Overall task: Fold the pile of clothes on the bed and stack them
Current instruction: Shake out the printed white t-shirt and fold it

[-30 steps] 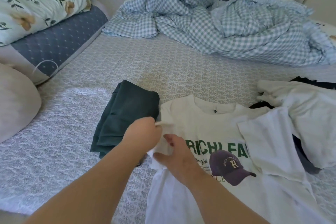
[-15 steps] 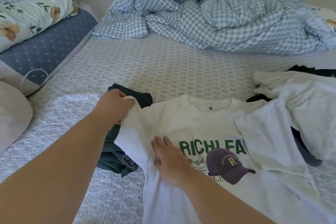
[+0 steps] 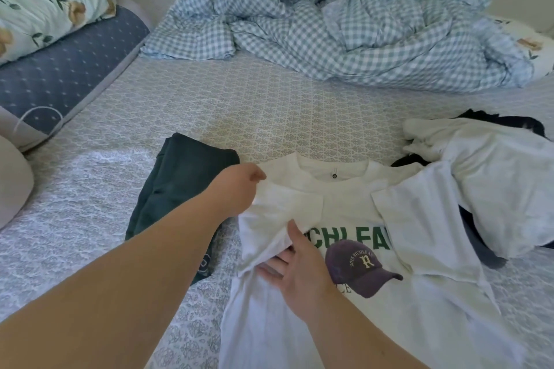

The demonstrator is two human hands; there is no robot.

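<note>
A white T-shirt (image 3: 353,210) with green lettering and a purple cap print lies face up on the bed, its right sleeve folded in over the chest. My left hand (image 3: 236,189) grips the left sleeve and lays it inward over the shirt's front. My right hand (image 3: 299,263) presses flat on the shirt's left side, fingers partly under the sleeve fold. A folded dark green garment (image 3: 183,189) lies just left of the shirt. A loose pile of white and dark clothes (image 3: 485,177) sits at the right.
A crumpled blue checked duvet (image 3: 329,33) fills the far side of the bed. Floral and navy pillows (image 3: 60,48) lie at the left, with a beige cushion (image 3: 12,183) nearer. The patterned sheet (image 3: 239,111) stretches between duvet and clothes.
My left hand had pulled the sleeve out to the left over the dark garment; now it has swung the sleeve back right onto the chest. My right hand has stayed pressing the shirt.
</note>
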